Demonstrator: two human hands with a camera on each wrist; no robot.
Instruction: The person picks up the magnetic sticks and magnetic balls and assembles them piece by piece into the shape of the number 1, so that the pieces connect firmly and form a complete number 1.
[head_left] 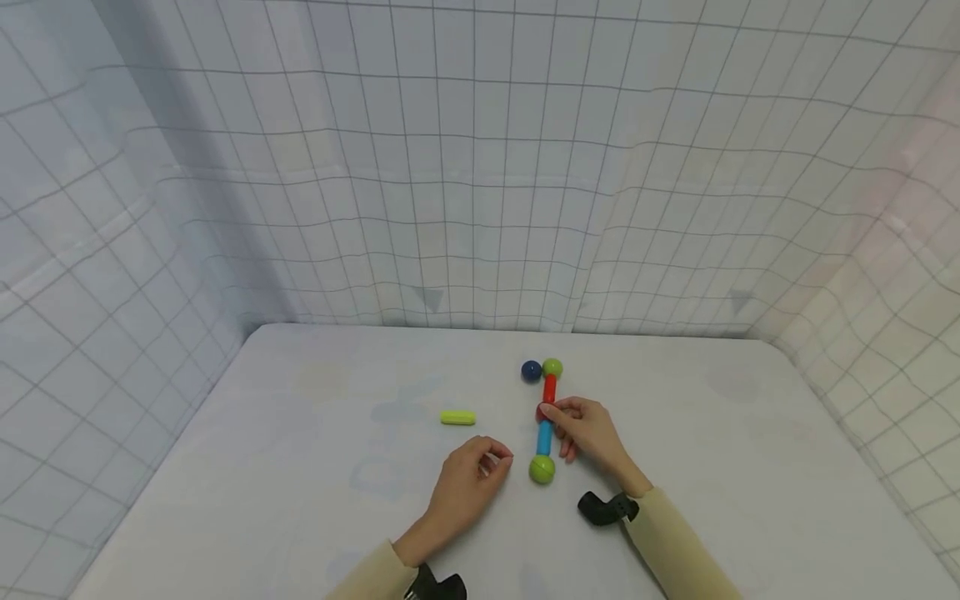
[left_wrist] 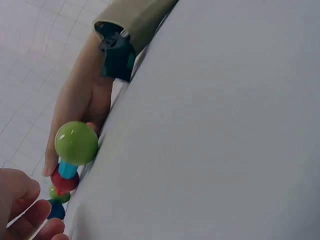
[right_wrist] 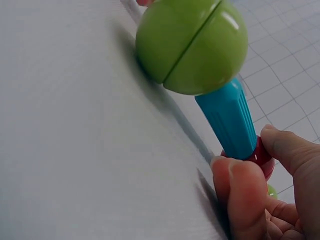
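Note:
A chain of toy balls and rods lies on the table: a near green ball, a blue rod, a red ball, a red rod and a far green ball. The thumb and fingers of my right hand pinch the red ball in the middle, partly covering it. To the left of the near green ball, my left hand hovers or rests with loosely bent fingers, holding nothing. Beside the far green ball sits a dark blue ball; whether they touch I cannot tell.
A loose yellow-green rod lies on the white table, beyond my left hand. White cloth with a grid pattern hangs behind the table and at both sides. Both wrists wear black camera mounts.

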